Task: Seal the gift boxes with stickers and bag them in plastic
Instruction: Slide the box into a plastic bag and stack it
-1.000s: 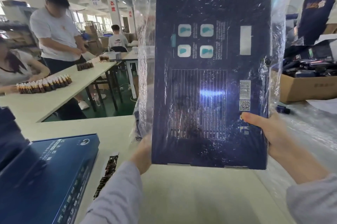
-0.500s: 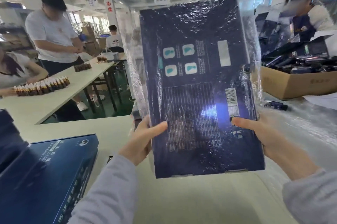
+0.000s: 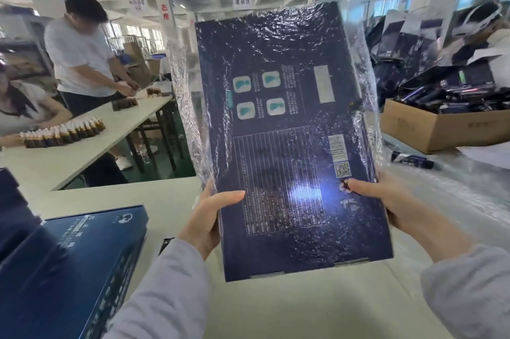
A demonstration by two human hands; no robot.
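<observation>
A flat, dark navy rectangular gift box (image 3: 289, 145) stands upright in the air, its printed back facing the camera and tilted slightly to the left. It sits inside a clear, crinkled plastic bag (image 3: 185, 107) whose loose film sticks out past both long sides of the box. The open end of the bag cannot be made out.

The left hand (image 3: 207, 220) grasps the box's lower left edge through the film, thumb laid across the printed face and the fingers hidden behind. The right hand (image 3: 386, 200) clasps the lower right edge the same way, its thumb just under the square code label. Most of the box rises above the two hands; only a short stretch hangs below them, above the pale white tabletop (image 3: 303, 311).

Down and to the left of the left hand, a second blue cardboard gift box (image 3: 82, 256) lies flat on that table. Out beyond the right hand are a sheet of clear plastic film (image 3: 455, 187) and an open brown cardboard carton (image 3: 441, 129) of dark items. Far off past the left hand, a person in a white shirt (image 3: 80, 57) stands at another table bearing rows of small brown bottles (image 3: 63, 131).
</observation>
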